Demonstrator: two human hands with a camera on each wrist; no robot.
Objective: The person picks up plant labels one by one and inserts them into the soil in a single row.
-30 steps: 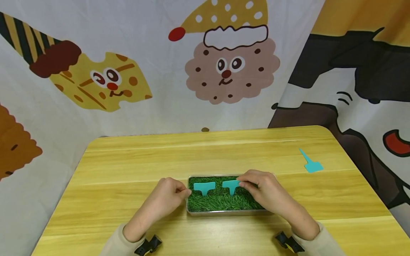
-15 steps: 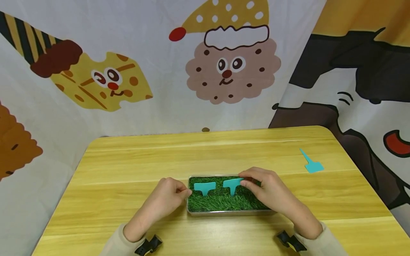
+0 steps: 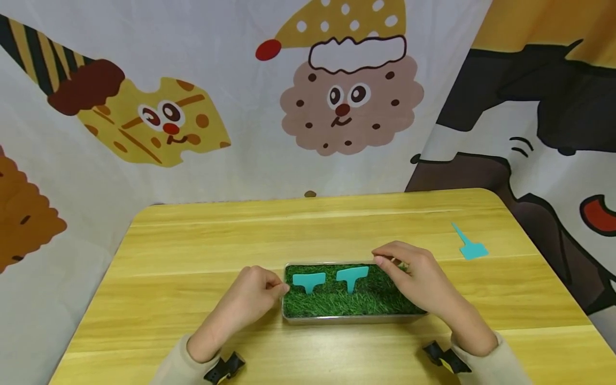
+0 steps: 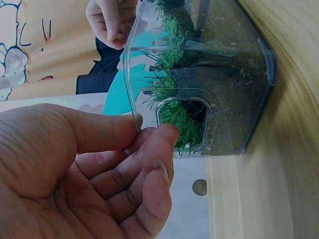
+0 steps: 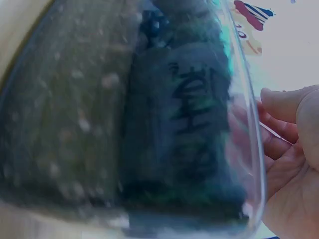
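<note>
**Plain beige set off by black and yellow**

The left sleeve (image 3: pixel 177 368) and right sleeve (image 3: pixel 492 366) are long and pale beige, in plain, unpatterned cloth ending in a rounded edge. Against the inner side of each sits a small black device: the left unit (image 3: pixel 234 363) and right unit (image 3: pixel 433 350) both have angular, blocky parts and a little yellow marking. Finer details are too small to tell.

Bare right hand (image 3: pixel 420 277) masks the right end of the clear plastic box (image 3: pixel 356 320) | both standing teal T-shaped tags (image 3: pixel 309 279) (image 3: pixel 352 274): tips lost in green turf (image 3: pixel 332 306) | right-wrist view: box all blur!
</note>
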